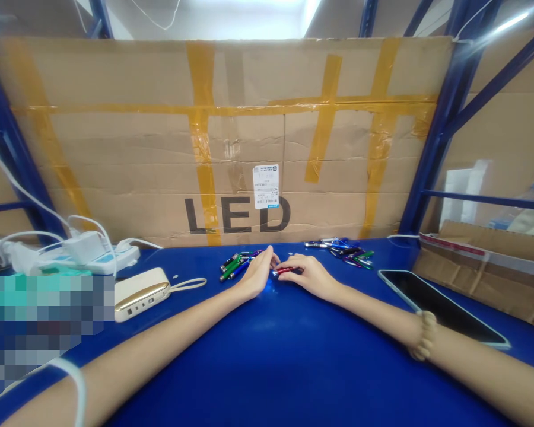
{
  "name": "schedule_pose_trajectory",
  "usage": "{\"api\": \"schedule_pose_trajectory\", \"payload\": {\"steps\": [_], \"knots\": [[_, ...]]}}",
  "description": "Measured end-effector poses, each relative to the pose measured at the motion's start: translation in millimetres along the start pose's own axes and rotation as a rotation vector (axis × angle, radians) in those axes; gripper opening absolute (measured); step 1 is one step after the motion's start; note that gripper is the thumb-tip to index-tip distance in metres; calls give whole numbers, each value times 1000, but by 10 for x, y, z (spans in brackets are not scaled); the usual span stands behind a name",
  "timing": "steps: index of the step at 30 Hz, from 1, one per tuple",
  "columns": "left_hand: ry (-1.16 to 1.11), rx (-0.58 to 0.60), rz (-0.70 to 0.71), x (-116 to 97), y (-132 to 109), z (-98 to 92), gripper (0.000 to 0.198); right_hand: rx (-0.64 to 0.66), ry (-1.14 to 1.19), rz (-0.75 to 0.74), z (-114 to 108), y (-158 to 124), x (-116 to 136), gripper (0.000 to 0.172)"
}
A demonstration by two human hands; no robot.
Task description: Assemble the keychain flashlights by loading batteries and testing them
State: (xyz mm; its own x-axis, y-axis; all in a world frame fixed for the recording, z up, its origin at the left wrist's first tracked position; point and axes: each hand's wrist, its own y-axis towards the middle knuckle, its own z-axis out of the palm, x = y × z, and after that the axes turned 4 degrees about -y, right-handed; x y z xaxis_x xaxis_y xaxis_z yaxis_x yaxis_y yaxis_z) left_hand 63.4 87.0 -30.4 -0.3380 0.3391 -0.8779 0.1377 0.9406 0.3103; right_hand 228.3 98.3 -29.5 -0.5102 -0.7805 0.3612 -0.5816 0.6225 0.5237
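My right hand [309, 276], with a beaded bracelet on its wrist, pinches a small red flashlight [286, 270] near the middle of the blue table [267, 356]. The flashlight points left, and a blue glow shows on the tabletop below its tip. Beside that tip, my left hand [258, 273] stands on its edge, palm turned to the right, fingers extended and nothing seen in it. Green, blue and black flashlights [231, 268] lie in a pile just left of my left hand. Beyond my right hand is another pile of blue, green and dark flashlights [342, 250].
A cream power bank [142, 293] with a strap lies left, near a power strip [120, 259] with white cables. A tablet [440, 305] and an open cardboard box [485, 279] are at the right. A large taped carton [160, 148] stands behind.
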Motion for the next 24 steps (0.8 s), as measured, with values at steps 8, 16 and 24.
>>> {"api": "schedule_pose_trajectory", "payload": {"steps": [8,16,24], "knots": [[-2,7,-2,-39,-22,-5,53,-3,-8,22,-18,2,36,19],[17,16,0,-44,-17,-8,54,-5,-5,18,-6,10,24,21],[49,1,-21,-61,-28,-11,53,35,29,-27,-8,14,-17,25]]}}
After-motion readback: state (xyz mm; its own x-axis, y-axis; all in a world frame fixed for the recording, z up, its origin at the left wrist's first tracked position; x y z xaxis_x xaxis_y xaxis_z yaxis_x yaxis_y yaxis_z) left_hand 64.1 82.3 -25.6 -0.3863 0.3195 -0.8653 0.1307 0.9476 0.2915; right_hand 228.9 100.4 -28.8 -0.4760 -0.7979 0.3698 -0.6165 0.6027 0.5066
